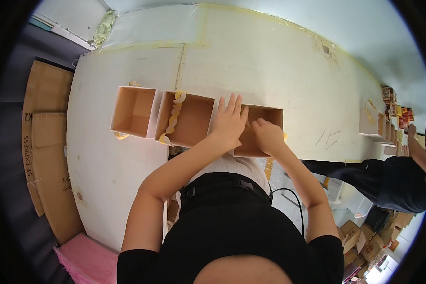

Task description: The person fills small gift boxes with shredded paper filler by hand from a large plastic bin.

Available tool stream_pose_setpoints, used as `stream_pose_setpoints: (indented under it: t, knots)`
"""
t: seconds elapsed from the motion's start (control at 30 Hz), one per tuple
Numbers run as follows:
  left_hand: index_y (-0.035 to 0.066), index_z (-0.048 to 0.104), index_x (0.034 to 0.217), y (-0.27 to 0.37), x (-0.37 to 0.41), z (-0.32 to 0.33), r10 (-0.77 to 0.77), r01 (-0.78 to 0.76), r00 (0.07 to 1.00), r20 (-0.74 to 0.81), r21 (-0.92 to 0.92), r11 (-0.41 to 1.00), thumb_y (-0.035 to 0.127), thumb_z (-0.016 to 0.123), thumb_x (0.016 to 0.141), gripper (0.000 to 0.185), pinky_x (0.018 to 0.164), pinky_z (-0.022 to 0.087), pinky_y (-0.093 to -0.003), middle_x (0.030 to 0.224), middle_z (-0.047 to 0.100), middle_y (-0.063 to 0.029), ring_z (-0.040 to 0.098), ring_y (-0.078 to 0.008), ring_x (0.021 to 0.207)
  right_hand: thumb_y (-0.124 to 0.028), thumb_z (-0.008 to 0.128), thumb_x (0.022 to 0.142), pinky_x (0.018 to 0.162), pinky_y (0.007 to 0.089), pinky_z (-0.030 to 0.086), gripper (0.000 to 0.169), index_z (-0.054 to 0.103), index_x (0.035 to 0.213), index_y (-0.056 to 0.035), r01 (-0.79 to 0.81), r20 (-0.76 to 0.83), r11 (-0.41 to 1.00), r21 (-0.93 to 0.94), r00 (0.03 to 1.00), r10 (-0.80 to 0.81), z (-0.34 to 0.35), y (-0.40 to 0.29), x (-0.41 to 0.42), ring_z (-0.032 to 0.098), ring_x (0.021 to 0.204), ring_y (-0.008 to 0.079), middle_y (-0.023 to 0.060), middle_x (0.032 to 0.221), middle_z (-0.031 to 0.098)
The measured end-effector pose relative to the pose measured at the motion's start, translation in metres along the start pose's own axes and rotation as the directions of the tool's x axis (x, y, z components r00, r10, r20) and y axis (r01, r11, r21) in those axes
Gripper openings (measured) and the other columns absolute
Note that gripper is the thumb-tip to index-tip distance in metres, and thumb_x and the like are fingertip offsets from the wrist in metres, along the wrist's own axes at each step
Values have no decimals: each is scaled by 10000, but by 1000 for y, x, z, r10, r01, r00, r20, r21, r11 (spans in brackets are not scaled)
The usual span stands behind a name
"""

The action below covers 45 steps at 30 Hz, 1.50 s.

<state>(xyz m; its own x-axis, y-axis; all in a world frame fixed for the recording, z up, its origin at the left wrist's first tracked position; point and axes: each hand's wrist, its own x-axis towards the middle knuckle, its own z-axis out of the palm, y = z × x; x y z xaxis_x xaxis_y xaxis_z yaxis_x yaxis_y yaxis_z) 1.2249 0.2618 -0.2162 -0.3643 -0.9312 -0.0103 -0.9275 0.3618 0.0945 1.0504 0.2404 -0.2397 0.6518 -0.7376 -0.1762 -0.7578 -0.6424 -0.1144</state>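
Three open-topped boxes with pale outsides and tan insides stand in a row before me. My left hand lies with fingers spread over the left wall of the right-hand box. Inside that box is my right hand, its fingers curled close to my left fingertips; whether they pinch something is hidden. A bit of yellow strip pokes out past this box's right wall. Across the middle box runs a twisted, scalloped yellow-and-white strip. The left-hand box has similar strip loops at its outer sides.
The boxes stand on a pale worktable marked with tape and scratches. Flattened cardboard leans at the left. Another person works at the far right beside more boxes. Cartons are piled at the lower right.
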Motion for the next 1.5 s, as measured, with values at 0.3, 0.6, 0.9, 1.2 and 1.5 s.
stream_pose_setpoints:
  t: [0.3, 0.6, 0.9, 1.2, 1.5]
  knots:
    - [27, 548, 774, 4, 48, 34, -189, 137, 981, -43, -535, 834, 169, 576, 663, 182, 633, 448, -436, 786, 550, -157, 564, -323, 700, -211, 487, 848, 347, 180, 229, 156, 469, 871, -58, -181, 313, -263, 948, 680, 663, -24, 86, -10, 289, 382, 30, -6, 650, 485]
    - [7, 587, 721, 23, 87, 12, -334, 422, 903, 269, -695, 582, 220, 547, 633, 234, 640, 456, -410, 749, 591, -189, 577, -328, 731, -205, 513, 818, 596, 263, 445, 244, 535, 1021, -72, -557, 640, -325, 764, 717, 275, 92, 158, 20, 522, 703, 125, 53, 837, 555]
    - [-35, 403, 1053, 9, 109, 69, -492, 668, 582, 647, -726, -163, 201, 544, 680, 464, 737, 447, -412, 937, 549, -233, 553, -331, 890, -84, 467, 796, 793, 294, 444, 333, 483, 1123, -29, -655, 668, -174, 735, 656, 353, 52, 196, 1, 531, 921, 183, 112, 1017, 538]
    - [47, 490, 905, 20, -21, 9, -708, -127, 608, -360, -924, 361, -3, 469, 689, 222, 672, 432, -343, 863, 519, -100, 512, -267, 766, -1, 464, 823, 660, 250, 459, 70, 511, 874, -6, 120, -167, 411, 904, 983, 82, -83, 24, 79, 552, 743, 128, 49, 825, 523]
    - [35, 484, 996, -30, -150, 35, -981, 253, 172, -94, -958, 136, 66, 523, 752, 249, 840, 373, -340, 1013, 496, -139, 472, -286, 974, -262, 375, 882, 679, 246, 441, 329, 467, 1135, -73, -462, 625, 426, 778, 643, -444, 20, -170, 138, 555, 802, 143, 56, 906, 558]
